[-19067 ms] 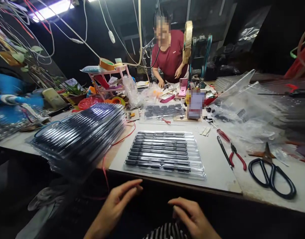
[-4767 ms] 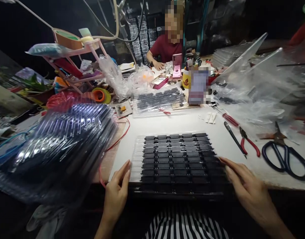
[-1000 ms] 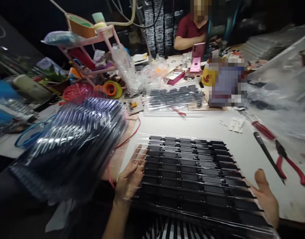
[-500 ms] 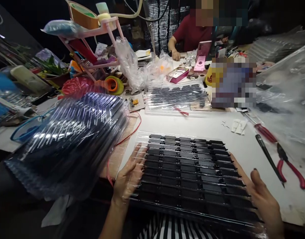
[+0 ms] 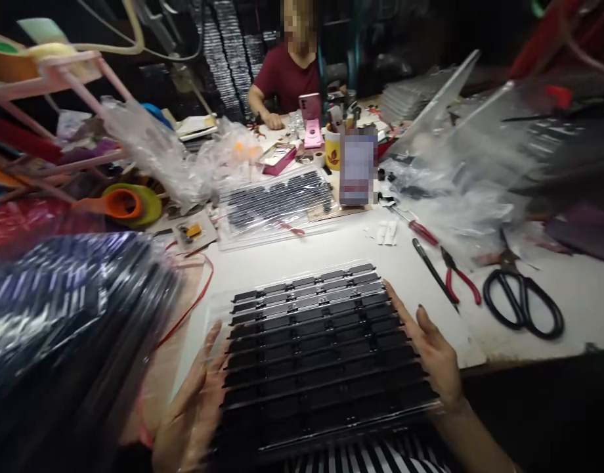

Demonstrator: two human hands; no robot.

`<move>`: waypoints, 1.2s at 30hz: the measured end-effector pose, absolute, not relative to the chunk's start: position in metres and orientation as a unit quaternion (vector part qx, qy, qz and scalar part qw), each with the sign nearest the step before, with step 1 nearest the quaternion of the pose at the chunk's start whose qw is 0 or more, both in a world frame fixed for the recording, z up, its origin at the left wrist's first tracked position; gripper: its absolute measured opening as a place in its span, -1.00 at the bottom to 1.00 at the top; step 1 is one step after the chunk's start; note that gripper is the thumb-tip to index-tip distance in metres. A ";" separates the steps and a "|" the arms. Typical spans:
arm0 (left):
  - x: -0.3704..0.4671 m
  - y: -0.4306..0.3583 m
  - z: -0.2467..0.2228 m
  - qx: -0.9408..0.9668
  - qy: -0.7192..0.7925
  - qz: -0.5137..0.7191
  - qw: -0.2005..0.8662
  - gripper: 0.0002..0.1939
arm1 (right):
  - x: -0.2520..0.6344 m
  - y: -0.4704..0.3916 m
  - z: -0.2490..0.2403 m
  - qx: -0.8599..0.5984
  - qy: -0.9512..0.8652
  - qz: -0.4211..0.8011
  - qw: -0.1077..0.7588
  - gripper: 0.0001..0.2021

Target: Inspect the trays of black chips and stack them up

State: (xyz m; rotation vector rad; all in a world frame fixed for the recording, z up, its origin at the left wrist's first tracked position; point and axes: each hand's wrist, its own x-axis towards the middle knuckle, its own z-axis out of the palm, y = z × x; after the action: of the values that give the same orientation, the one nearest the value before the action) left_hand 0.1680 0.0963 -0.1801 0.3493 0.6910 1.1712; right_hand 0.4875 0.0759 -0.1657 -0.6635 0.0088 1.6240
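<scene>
Fingers (image 5: 398, 301) of right hand (image 5: 436, 355) close together, laid along the side of a clear tray (image 5: 314, 328) of dark ridged strips; thumb standing up, off the edge, so no pinch on that side. Left hand (image 5: 188, 397) holds the opposite side, fingers showing hazily through the bare plastic margin; whether spread or together, cannot tell. Tray sits between both hands, near end over striped clothing (image 5: 366, 456), far end above the white board (image 5: 292, 251). Contact with board: cannot tell. Holding by opposite sides probably keeps the strips level and untouched from above; the raised thumb looks like a supporting hold, not a squeeze.

Left: blurred heap of similar trays (image 5: 80, 322), within easy reach, presumably set aside there to leave the board for one. Red cord (image 5: 199, 299) beside it. Right: black pen-like tool (image 5: 432, 270), pliers (image 5: 467, 281), scissors (image 5: 523, 303), handles toward the wearer, likely for quick pickup.

Beyond the board's bare strip: second tray (image 5: 277, 200); yellow cup (image 5: 333, 150). Farthest, a co-worker (image 5: 292, 79) in dark red, forearm on the bench.

Against half a second ago: view swung right, scissors now fully in frame; tray's far edge climbs rightward where it sloped down. Right thumb raised in both.
</scene>
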 end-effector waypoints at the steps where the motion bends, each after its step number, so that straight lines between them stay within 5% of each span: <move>1: 0.166 0.098 -0.180 0.162 0.312 0.527 0.774 -0.43 | 0.488 0.077 -0.166 -0.285 0.001 0.712 0.641 -0.49; 16: 0.165 0.099 -0.176 0.133 0.091 0.520 0.839 -0.43 | 0.494 0.076 -0.160 -0.302 -0.007 0.733 0.609 -0.52; 25: 0.172 0.097 -0.171 0.194 0.330 0.543 0.747 -0.44 | 0.490 0.076 -0.172 -0.294 0.012 0.720 0.629 -0.57; 36: 0.171 0.098 -0.171 0.188 0.335 0.544 0.746 -0.42 | 0.493 0.069 -0.179 -0.333 0.029 0.688 0.644 -0.53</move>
State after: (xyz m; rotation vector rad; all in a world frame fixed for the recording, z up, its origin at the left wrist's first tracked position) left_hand 0.1713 0.0981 -0.1713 0.4124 0.7339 1.1904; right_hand 0.4928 0.0691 -0.1792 -0.7588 0.0666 1.5654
